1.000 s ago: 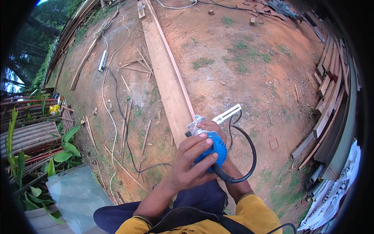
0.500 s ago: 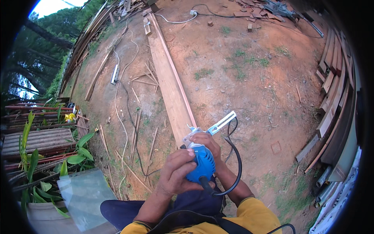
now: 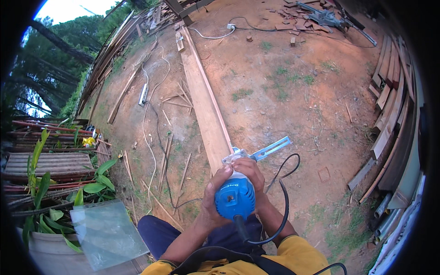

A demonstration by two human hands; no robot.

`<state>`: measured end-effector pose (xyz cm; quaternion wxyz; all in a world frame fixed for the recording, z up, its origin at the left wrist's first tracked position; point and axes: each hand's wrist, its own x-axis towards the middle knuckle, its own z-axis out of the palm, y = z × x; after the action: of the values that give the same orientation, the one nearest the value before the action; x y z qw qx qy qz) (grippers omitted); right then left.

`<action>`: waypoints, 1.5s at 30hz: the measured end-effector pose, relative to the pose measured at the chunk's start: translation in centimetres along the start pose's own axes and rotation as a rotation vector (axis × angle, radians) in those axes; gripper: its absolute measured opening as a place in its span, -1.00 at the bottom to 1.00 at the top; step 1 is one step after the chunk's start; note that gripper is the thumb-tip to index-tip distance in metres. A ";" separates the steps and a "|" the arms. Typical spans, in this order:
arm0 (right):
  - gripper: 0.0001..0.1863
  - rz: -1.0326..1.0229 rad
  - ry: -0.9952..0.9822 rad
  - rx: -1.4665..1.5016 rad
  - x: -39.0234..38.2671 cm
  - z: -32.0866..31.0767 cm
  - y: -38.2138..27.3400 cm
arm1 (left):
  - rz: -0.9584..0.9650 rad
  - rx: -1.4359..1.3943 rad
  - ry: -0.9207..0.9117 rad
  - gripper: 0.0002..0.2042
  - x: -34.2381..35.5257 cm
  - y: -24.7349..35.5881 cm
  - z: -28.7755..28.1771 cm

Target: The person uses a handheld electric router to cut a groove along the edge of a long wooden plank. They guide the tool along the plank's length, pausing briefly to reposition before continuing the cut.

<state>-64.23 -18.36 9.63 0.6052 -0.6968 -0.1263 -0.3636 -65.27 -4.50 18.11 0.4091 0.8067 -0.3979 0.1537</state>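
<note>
A blue trim router (image 3: 234,200) is between my two hands, its capped rear end and black cord facing me. My left hand (image 3: 213,196) is closed round its left side. My right hand (image 3: 250,172) grips the front of it from the right, near the clear base. A metal slotted edge guide (image 3: 271,149) sticks out to the right of the base. The base sits at the near end of a thin wooden strip (image 3: 209,85), which lies along the right edge of a long wide board (image 3: 203,105). Where the bit meets the wood is hidden.
The black cord (image 3: 288,201) loops at my right. A power strip (image 3: 143,94) and cables lie on the dirt at left, near loose wood strips. A glass sheet (image 3: 107,233) and plants are at lower left. Stacked planks (image 3: 382,123) line the right side.
The router has tipped so that its rear end faces up toward me more. My left hand has shifted from its top to wrap its left side. The view has moved slightly.
</note>
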 end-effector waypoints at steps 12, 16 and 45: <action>-0.26 0.458 -0.264 -0.145 -8.5 -2.4 -6.8 | 0.480 0.065 -0.205 -0.18 3.3 -0.3 -5.6; -0.33 0.725 -0.518 -0.681 -19.1 -9.5 -9.3 | 0.628 0.094 -0.387 -0.37 3.2 -1.3 -3.8; -0.49 1.051 0.513 0.867 -34.4 -14.0 -4.9 | 1.426 -0.064 -0.812 -0.54 -11.7 3.2 18.3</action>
<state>-96.38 -21.21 -9.38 0.9322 -0.2557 0.2382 -0.0940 -76.54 -13.86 1.81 0.0603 0.3409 -0.9362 0.0614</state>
